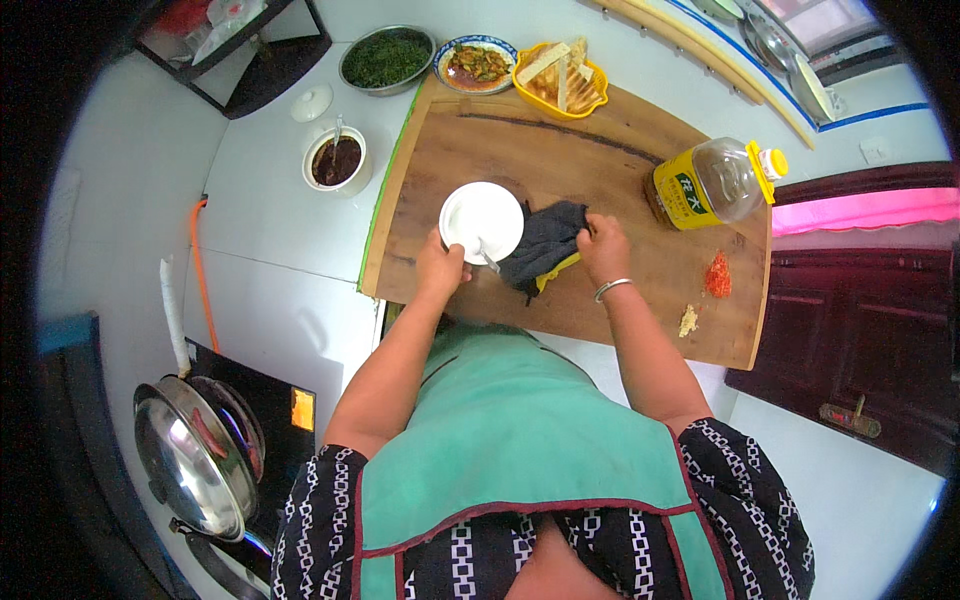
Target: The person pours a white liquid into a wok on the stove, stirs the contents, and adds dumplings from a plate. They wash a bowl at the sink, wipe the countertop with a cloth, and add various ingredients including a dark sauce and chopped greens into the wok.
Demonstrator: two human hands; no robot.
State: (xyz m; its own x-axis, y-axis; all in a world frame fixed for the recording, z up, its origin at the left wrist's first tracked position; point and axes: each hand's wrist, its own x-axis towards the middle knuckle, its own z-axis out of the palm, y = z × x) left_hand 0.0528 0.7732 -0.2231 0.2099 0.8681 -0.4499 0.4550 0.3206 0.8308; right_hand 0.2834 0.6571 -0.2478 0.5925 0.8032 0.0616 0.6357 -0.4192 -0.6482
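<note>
My left hand (pixel 440 266) grips the near left rim of a white bowl (pixel 480 212), held over the wooden board. A metal spoon (pixel 487 256) leans on the bowl's near edge, close to my thumb. Whether the white inside is bare or holds something pale, I cannot tell. To the right of the bowl, my right hand (pixel 606 250) pinches the right end of a crumpled dark grey cloth (pixel 545 238). Something yellow (pixel 556 272) shows along the cloth's near edge; it may be part of it or lie beneath.
On the wooden board (pixel 570 150) stand a large oil bottle (pixel 710 182), chopped red pepper (pixel 718 276) and minced garlic (pixel 688 320). Behind are a bowl of greens (pixel 387 58), a cooked dish (pixel 477 66) and a yellow basket (pixel 562 82) of flatbread. At left are a sauce pot (pixel 362 178) and lidded wok (pixel 190 465).
</note>
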